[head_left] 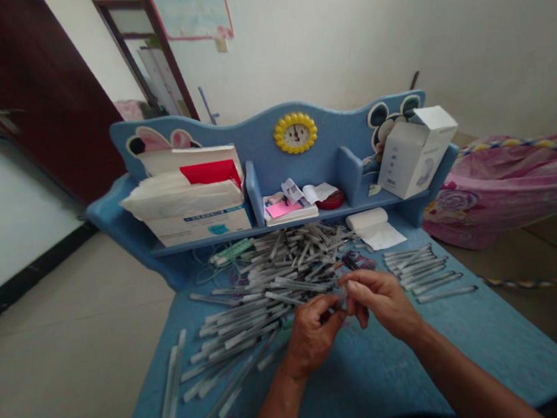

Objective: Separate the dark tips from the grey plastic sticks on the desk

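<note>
My left hand (315, 332) and my right hand (382, 298) meet above the near middle of the blue desk. Both are closed in a pinch around a small translucent piece (339, 296), which looks like part of a pen; fingers hide most of it. Left of my hands lies a big loose heap of grey translucent pens (241, 320), some reaching under my left wrist. A sparser row of similar pens (429, 275) rests to the right, beyond my right hand. Several thin, dark pen parts (347, 261) lie just behind my fingertips.
Along the back, the desk's shelf (202, 243) holds a mask box (200, 224), papers (292, 214) and a white carton (416, 156). A paper roll (368, 220) lies below it. Long pens (171, 389) sit near the left edge. Pink fabric (522, 188) hangs at right.
</note>
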The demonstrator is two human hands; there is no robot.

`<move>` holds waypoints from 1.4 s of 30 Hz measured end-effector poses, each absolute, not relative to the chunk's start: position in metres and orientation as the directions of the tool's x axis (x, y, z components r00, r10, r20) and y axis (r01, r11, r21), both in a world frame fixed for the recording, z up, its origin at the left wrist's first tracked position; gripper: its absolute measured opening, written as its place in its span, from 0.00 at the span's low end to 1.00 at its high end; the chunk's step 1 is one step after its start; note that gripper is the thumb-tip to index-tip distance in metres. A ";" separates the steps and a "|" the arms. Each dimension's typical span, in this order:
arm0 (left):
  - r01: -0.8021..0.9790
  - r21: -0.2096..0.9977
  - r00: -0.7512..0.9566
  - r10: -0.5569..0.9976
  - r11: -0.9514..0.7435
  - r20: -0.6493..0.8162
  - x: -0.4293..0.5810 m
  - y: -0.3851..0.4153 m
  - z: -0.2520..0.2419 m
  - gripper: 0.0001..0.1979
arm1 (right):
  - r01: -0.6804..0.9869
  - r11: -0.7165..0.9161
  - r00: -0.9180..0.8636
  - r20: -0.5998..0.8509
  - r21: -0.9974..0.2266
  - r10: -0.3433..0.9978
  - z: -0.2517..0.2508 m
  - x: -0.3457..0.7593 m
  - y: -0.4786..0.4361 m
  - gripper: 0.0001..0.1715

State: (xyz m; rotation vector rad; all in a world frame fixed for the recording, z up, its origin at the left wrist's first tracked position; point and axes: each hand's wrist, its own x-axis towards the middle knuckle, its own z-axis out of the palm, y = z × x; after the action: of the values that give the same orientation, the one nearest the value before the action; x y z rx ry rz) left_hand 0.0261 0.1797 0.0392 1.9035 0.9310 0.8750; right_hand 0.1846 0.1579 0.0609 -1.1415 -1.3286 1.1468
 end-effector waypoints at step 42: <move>0.427 0.741 0.385 0.846 -0.519 0.370 0.017 0.192 0.031 0.06 | -0.173 0.071 -0.101 0.089 -0.982 0.991 0.072 0.212 0.183 0.10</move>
State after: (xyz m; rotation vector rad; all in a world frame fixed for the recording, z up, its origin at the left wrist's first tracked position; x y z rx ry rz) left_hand 0.0169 0.1924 0.0310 2.1085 1.0891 1.0167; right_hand 0.2122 0.1833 0.0715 -0.9715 -1.1968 1.3032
